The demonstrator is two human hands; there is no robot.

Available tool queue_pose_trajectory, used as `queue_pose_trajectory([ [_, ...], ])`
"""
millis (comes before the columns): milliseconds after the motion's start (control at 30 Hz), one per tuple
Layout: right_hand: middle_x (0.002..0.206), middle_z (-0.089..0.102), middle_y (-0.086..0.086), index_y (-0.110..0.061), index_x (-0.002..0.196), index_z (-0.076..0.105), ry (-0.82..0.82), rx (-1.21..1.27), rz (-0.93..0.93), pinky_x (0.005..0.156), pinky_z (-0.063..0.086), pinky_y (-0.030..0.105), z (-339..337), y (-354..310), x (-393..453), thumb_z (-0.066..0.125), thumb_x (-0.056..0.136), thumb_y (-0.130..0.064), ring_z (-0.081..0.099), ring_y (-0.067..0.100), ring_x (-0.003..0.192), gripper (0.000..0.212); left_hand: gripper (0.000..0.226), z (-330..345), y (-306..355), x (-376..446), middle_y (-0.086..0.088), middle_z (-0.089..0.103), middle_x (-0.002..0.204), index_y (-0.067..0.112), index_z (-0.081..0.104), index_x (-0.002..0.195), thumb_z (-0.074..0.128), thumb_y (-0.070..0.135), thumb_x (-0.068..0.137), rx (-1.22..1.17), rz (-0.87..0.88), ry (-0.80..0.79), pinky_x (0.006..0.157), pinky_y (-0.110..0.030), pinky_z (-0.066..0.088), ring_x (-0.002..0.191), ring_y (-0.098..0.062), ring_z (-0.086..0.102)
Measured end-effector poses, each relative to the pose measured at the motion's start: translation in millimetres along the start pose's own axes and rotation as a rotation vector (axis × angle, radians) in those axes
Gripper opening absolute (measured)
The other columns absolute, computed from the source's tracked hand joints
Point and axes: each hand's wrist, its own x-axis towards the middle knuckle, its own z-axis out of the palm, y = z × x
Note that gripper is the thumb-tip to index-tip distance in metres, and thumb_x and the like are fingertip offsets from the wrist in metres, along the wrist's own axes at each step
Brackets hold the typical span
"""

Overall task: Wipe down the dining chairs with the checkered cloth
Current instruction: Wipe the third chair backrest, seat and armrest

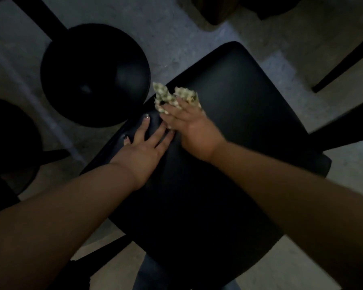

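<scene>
The crumpled green-and-cream checkered cloth lies on the padded black square chair seat near its far-left edge, bunched under the right hand, whose fingers pinch it. Just beside the cloth, the left hand rests flat on the seat with fingers spread. A round black stool stands left of the seat.

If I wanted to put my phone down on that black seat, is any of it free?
Yes. The black seat is bare to the right of the right hand and checkered cloth, and between the two forearms toward the near edge. It is crowded at the far-left corner, where the left hand lies flat beside the right one.
</scene>
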Motion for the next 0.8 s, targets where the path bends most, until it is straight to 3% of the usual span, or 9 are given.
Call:
queue_pose_trajectory([
  [67, 0.154, 0.025, 0.016, -0.008, 0.145, 0.034, 0.030, -0.107, 0.055, 0.120, 0.003, 0.044, -19, 45, 23, 0.040, 0.087, 0.000, 0.015, 0.033, 0.145, 0.059, 0.123, 3, 0, 1, 0.002, -0.049, 0.146, 0.023, -0.032, 0.146, 0.072, 0.008, 0.082, -0.003, 0.000, 0.034, 0.112, -0.061, 0.024, 0.141, -0.042, -0.030],
  [167, 0.149, 0.037, 0.016, -0.004, 0.135, 0.048, 0.138, -0.146, 0.501, 0.117, 0.014, 0.034, -50, 126, 60, 0.040, 0.088, 0.002, 0.030, 0.030, 0.138, 0.048, 0.122, 10, 0, 3, 0.002, -0.050, 0.146, 0.022, -0.032, 0.146, 0.070, 0.004, 0.081, -0.010, 0.000, 0.083, 0.111, -0.062, 0.026, 0.141, -0.043, -0.028],
  [267, 0.144, 0.041, 0.021, -0.004, 0.133, 0.048, 0.196, -0.126, 0.673, 0.114, 0.022, 0.040, -51, 134, 76, 0.041, 0.090, -0.002, 0.036, 0.036, 0.133, 0.044, 0.132, 11, -1, 5, 0.002, -0.049, 0.146, 0.023, -0.031, 0.147, 0.078, 0.005, 0.074, -0.019, 0.006, 0.082, 0.110, -0.063, 0.025, 0.141, -0.043, -0.029],
  [367, 0.148, 0.035, 0.021, -0.006, 0.145, 0.035, 0.197, -0.169, 0.530, 0.115, 0.016, 0.052, -21, 78, 59, 0.040, 0.088, -0.001, 0.029, 0.042, 0.136, 0.057, 0.134, 13, -1, 6, 0.002, -0.049, 0.146, 0.023, -0.032, 0.146, 0.079, 0.004, 0.072, -0.015, -0.009, 0.071, 0.110, -0.063, 0.026, 0.141, -0.043, -0.028],
  [500, 0.149, 0.037, 0.013, -0.006, 0.138, 0.047, 0.082, 0.118, 0.359, 0.118, 0.018, 0.039, -26, 27, 20, 0.042, 0.082, 0.012, 0.026, 0.034, 0.141, 0.059, 0.129, 3, 0, 1, 0.005, -0.045, 0.149, 0.027, -0.029, 0.148, 0.077, 0.005, 0.077, -0.023, -0.018, 0.028, 0.110, -0.063, 0.025, 0.142, -0.040, -0.028],
  [567, 0.146, 0.041, 0.014, -0.001, 0.134, 0.050, 0.003, 0.275, 0.416, 0.114, 0.025, 0.023, -52, 19, 17, 0.043, 0.081, 0.018, 0.039, 0.029, 0.135, 0.056, 0.127, -9, 1, -5, 0.004, -0.042, 0.152, 0.028, -0.027, 0.148, 0.076, 0.006, 0.078, -0.014, -0.025, -0.018, 0.112, -0.059, 0.025, 0.144, -0.038, -0.025],
  [633, 0.142, 0.047, 0.011, -0.002, 0.132, 0.052, 0.031, 0.398, 0.534, 0.094, 0.026, -0.006, -87, 13, 10, 0.044, 0.083, 0.018, 0.049, 0.018, 0.125, 0.054, 0.120, -26, 2, -13, 0.000, -0.033, 0.157, 0.026, -0.023, 0.151, 0.075, 0.012, 0.082, -0.030, -0.028, -0.067, 0.117, -0.054, 0.022, 0.147, -0.037, -0.016],
  [667, 0.140, 0.049, 0.010, -0.004, 0.131, 0.054, 0.056, 0.419, 0.571, 0.083, 0.024, -0.012, -104, 11, 6, 0.045, 0.084, 0.016, 0.051, 0.013, 0.120, 0.052, 0.116, -37, 4, -18, -0.004, -0.027, 0.159, 0.025, -0.021, 0.151, 0.073, 0.019, 0.085, -0.059, -0.036, -0.072, 0.118, -0.052, 0.021, 0.148, -0.037, -0.011],
  [800, 0.137, 0.051, 0.015, -0.004, 0.130, 0.056, 0.120, 0.367, 0.498, 0.090, 0.029, -0.001, -177, -2, -24, 0.046, 0.089, 0.009, 0.049, 0.019, 0.123, 0.044, 0.100, -83, 24, -52, -0.010, -0.012, 0.163, 0.021, -0.014, 0.154, 0.063, 0.031, 0.092, -0.235, -0.063, 0.082, 0.121, -0.047, 0.016, 0.150, -0.032, -0.004],
])
